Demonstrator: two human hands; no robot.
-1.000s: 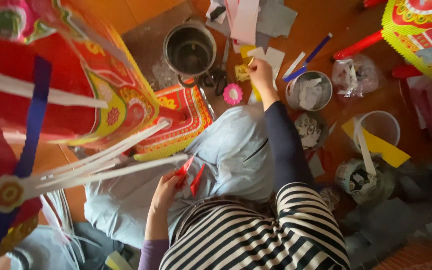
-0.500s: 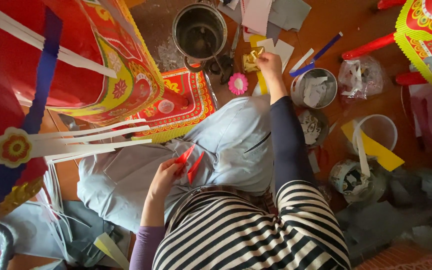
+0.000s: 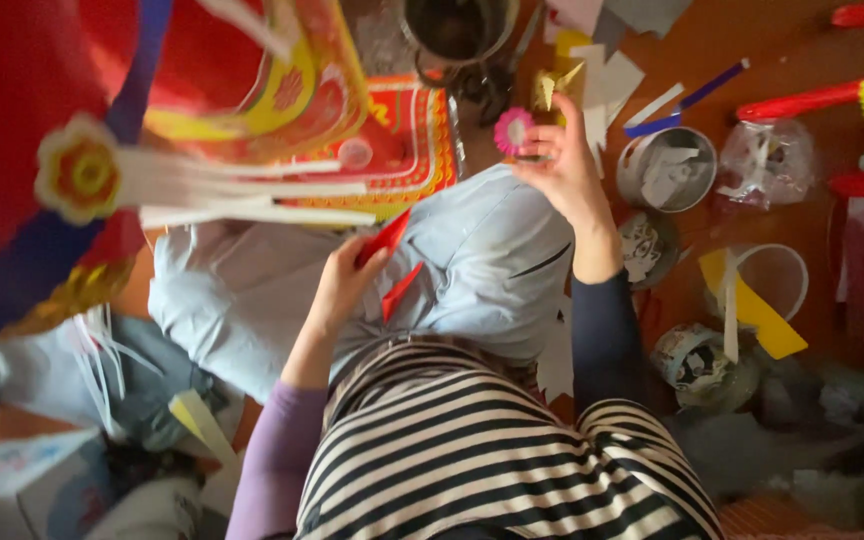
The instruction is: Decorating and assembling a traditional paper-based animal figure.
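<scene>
2 red paper pieces lie at the lap, the upper one pinched in the left hand, fingers curled shut on it. Right hand, arm stretched forward, holds a pink rosette at its fingertips above the floor, near a metal tin of paper scraps.

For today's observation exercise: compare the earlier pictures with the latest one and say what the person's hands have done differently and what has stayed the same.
The right hand has drawn back from the floor by the paper scraps toward the lap, and now the pink paper flower sits at its fingertips instead of lying on the floor. The left hand stays over the lap, still holding the red paper pieces. The metal pot and small tin remain in place.
</scene>
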